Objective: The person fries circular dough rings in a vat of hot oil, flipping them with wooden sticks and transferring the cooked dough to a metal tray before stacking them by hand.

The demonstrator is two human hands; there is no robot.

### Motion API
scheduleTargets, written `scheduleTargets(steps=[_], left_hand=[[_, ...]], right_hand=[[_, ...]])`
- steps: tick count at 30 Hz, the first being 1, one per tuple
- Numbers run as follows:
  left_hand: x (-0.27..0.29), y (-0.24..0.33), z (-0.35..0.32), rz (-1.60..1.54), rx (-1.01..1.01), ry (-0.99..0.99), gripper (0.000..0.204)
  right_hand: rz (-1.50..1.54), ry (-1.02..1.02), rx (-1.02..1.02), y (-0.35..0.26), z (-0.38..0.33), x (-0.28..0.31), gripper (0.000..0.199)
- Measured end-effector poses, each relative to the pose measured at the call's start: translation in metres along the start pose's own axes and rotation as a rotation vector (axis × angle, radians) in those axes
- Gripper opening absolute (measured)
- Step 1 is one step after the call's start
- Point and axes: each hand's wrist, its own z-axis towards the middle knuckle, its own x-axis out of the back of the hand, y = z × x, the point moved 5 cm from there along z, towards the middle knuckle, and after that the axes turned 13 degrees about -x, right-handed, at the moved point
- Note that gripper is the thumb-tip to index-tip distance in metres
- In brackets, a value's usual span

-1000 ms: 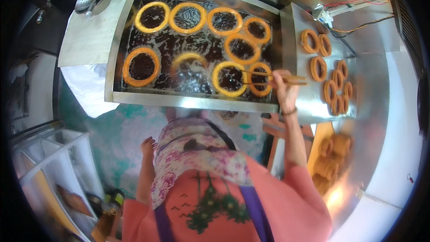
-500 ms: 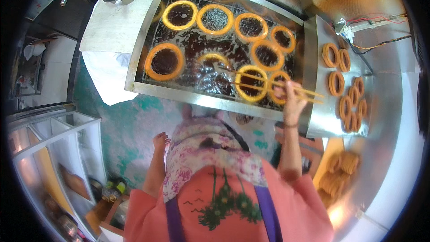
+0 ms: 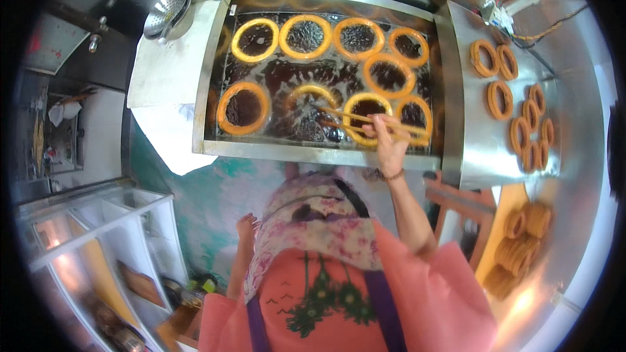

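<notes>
My right hand (image 3: 389,143) reaches over the near right part of a fryer, closed on a pair of long chopsticks (image 3: 352,116). Their tips dip into dark, bubbling oil (image 3: 301,132) beside a half-sunk dough ring (image 3: 315,90), of which only the far arc shows. Below the sticks floats a yellow ring (image 3: 348,107), partly covered by them and my fingers. A browner ring (image 3: 427,117) lies just right of my hand. Several more golden rings (image 3: 305,56) float along the far side, and one ring (image 3: 263,108) is at the left. My left hand (image 3: 247,227) hangs by my apron, fingers loosely apart, holding nothing.
The fryer's metal rim (image 3: 293,154) runs in front of me. Several fried rings (image 3: 500,100) rest on a steel tray (image 3: 473,150) at the right; more rings (image 3: 515,257) are stacked below. At the far left, a metal strainer (image 3: 166,13) sits on a pale board (image 3: 176,65).
My right hand has moved left over the yellow ring, with the chopsticks. More of the half-sunk ring's arc shows. The whole view has shifted slightly; my left hand still hangs low.
</notes>
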Motion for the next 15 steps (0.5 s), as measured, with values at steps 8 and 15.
scheduleTargets(steps=[8,15], left_hand=[[0.023,-0.021,0.009,0.205,-0.069,-0.002,0.034],[0.011,-0.032,0.026,0.290,-0.152,0.004,0.033]], right_hand=[[0.054,-0.021,-0.058,0.013,-0.001,0.015,0.014],[0.032,-0.060,-0.012,0.018,0.004,0.025,0.014]])
